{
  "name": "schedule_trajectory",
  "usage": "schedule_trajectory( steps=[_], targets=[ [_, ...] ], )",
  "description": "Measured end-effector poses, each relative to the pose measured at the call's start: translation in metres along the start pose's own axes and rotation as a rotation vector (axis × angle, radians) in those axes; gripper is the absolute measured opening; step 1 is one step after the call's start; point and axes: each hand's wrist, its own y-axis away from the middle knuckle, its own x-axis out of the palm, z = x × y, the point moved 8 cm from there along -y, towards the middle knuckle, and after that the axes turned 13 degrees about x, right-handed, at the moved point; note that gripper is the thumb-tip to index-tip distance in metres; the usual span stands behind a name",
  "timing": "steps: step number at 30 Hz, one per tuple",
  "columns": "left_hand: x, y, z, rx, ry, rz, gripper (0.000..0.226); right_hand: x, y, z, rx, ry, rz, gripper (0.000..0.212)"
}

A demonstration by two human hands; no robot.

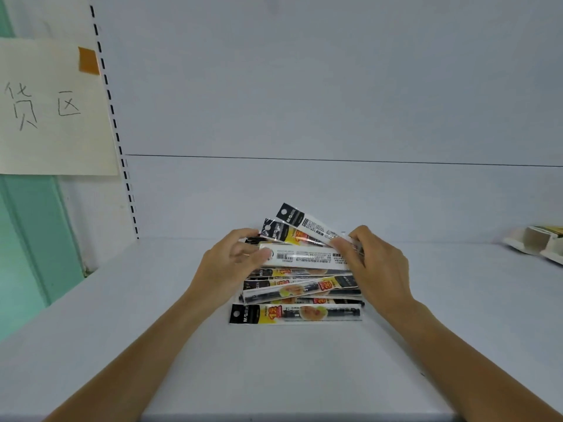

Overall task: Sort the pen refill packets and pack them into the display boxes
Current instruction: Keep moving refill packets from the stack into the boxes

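Left hand (pixel 234 258) and right hand (pixel 376 264) on M&G "1元" refill packets (pixel 294 313)

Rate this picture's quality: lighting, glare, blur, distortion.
Head view: light soft and even, shadows faint on the shelf; wide-angle bend curves the slotted upright; film on the refill packets shows slight sheen; the left hand and right hand gripping them look slightly smeared; the display box at the right edge is cropped and soft.

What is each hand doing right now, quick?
Left hand: gripping the left ends of the fanned pen refill packets.
Right hand: gripping the right ends of the same packets.
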Motion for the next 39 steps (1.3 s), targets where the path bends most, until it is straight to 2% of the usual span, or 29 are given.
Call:
schedule_trajectory(
  steps=[2, 4, 6, 8, 11, 15, 17, 18, 20, 23, 25, 27, 29, 30, 32, 33, 35, 37, 39],
  targets=[
    [0.004, 0.000, -0.003, 0.027, -0.113, 0.026, 0.014, 0.002, 0.002, 0.010, -0.107, 0.042, -0.056, 0.035],
    [-0.012, -0.001, -0.019, 0.164, -0.394, -0.109, 0.007, -0.002, -0.003, 0.011, -0.146, 0.091, -0.173, 0.033],
    [-0.035, 0.003, -0.047, 0.406, -0.660, -0.337, 0.007, -0.008, -0.017, -0.005, 0.030, 0.049, -0.172, 0.030],
    [-0.040, 0.008, -0.073, 0.678, -0.843, -0.441, 0.007, -0.004, -0.024, -0.024, 0.242, -0.081, -0.074, 0.028],
    [-0.001, 0.018, -0.087, 1.014, -1.058, -0.270, 0.008, 0.014, -0.020, -0.013, 0.303, -0.232, 0.125, 0.034],
    [0.066, 0.038, -0.087, 1.265, -1.133, 0.033, 0.010, 0.040, -0.004, 0.024, 0.468, -0.440, 0.532, 0.057],
    [0.088, 0.048, -0.093, 1.349, -1.103, 0.115, 0.012, 0.045, 0.002, 0.037, 0.425, -0.410, 0.626, 0.049],
    [0.096, 0.051, -0.096, 1.362, -1.090, 0.143, 0.014, 0.043, 0.003, 0.041, 0.362, -0.341, 0.619, 0.042],
    [0.103, 0.053, -0.098, 1.315, -1.082, 0.205, 0.018, 0.030, -0.003, 0.042, 0.228, -0.139, 0.485, 0.032],
    [0.099, 0.050, -0.096, 1.197, -1.104, 0.278, 0.024, 0.005, -0.015, 0.029, 0.228, 0.034, 0.314, 0.025],
    [0.092, 0.045, -0.097, 1.156, -1.071, 0.260, 0.032, 0.002, -0.015, 0.017, 0.307, 0.046, 0.392, 0.035],
    [0.093, 0.043, -0.102, 1.172, -1.025, 0.217, 0.042, 0.011, -0.001, 0.017, 0.430, -0.131, 0.633, 0.043],
    [0.104, 0.052, -0.105, 1.269, -0.974, 0.249, 0.044, 0.022, 0.019, 0.028, 0.483, -0.293, 0.848, 0.037],
    [0.110, 0.057, -0.104, 1.315, -0.938, 0.298, 0.037, 0.026, 0.022, 0.030, 0.458, -0.292, 0.864, 0.029],
    [0.113, 0.059, -0.104, 1.319, -0.868, 0.379, 0.022, 0.025, 0.015, 0.030, 0.347, -0.208, 0.754, 0.022],
    [0.108, 0.056, -0.105, 1.293, -0.829, 0.368, 0.026, 0.020, 0.010, 0.032, 0.268, -0.162, 0.685, 0.023],
    [0.089, 0.043, -0.109, 1.224, -0.791, 0.218, 0.034, 0.013, 0.004, 0.033, 0.115, -0.086, 0.625, 0.023],
    [0.073, 0.023, -0.112, 1.140, -0.922, 0.092, 0.047, 0.008, 0.002, 0.036, 0.025, -0.038, 0.605, 0.022],
    [0.070, -0.003, -0.106, 1.014, -1.160, 0.174, 0.058, 0.007, 0.003, 0.038, -0.023, -0.036, 0.585, 0.023]
  ],
)
